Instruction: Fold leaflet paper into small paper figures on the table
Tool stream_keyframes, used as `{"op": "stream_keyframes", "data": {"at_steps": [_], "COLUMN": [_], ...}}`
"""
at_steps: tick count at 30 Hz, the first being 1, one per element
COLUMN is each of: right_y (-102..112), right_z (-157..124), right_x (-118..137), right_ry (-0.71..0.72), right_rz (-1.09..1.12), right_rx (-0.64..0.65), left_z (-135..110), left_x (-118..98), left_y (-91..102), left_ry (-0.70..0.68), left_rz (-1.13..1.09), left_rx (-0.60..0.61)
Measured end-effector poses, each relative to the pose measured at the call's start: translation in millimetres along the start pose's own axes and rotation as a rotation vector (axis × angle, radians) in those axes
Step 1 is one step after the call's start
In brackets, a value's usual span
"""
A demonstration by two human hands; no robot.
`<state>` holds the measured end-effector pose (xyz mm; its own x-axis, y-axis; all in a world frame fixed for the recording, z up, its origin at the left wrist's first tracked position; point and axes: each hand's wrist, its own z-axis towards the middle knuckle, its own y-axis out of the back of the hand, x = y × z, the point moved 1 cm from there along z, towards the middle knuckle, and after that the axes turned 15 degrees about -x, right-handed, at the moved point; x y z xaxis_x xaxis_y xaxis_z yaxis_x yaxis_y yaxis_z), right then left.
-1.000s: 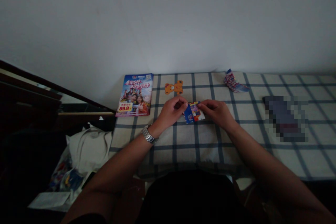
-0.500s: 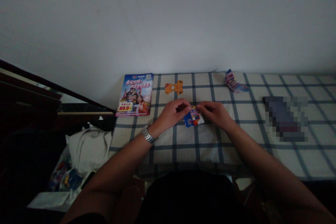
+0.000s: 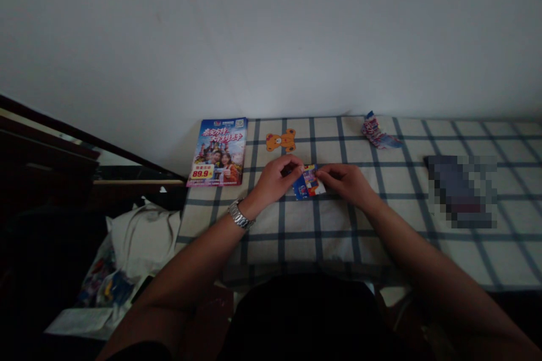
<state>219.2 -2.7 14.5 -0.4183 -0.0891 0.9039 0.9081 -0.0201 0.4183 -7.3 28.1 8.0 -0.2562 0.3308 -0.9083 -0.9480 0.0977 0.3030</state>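
A small blue, red and white printed piece of paper (image 3: pixel 309 185) is held over the checked cloth in front of me. My left hand (image 3: pixel 282 177), with a metal watch (image 3: pixel 241 215) on its wrist, pinches the paper at its upper left. On the other side, the thumb and fingers of my right hand (image 3: pixel 345 181) close on its right edge. Whether the paper is folded I cannot tell. Just beyond my left hand lies a flat orange teddy bear cutout (image 3: pixel 280 140).
A stack of colourful flyers (image 3: pixel 218 152) lies at the table's left end. Crumpled printed paper (image 3: pixel 379 134) rests near the wall, and a dark blurred-out object (image 3: pixel 459 189) is on the right. Below left stands a white bag (image 3: pixel 144 237).
The paper has shifted slightly up and to the left and turned a little between my fingers. My left hand has risen slightly; the right has hardly moved.
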Motion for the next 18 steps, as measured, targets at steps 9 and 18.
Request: {"op": "stream_keyframes", "data": {"at_steps": [9, 18], "right_y": [-0.4, -3.5], "right_z": [1.1, -2.1], "right_x": [-2.3, -2.9], "right_ry": [-0.032, -0.257], "right_rz": [0.016, 0.236], "right_rx": [-0.03, 0.098], "left_z": [0.3, 3.1], "left_x": [3.6, 4.3], "left_y": [0.5, 1.7], "left_ry": [-0.004, 0.004], "left_rz": [0.011, -0.003], "left_rx": [-0.035, -0.083]}}
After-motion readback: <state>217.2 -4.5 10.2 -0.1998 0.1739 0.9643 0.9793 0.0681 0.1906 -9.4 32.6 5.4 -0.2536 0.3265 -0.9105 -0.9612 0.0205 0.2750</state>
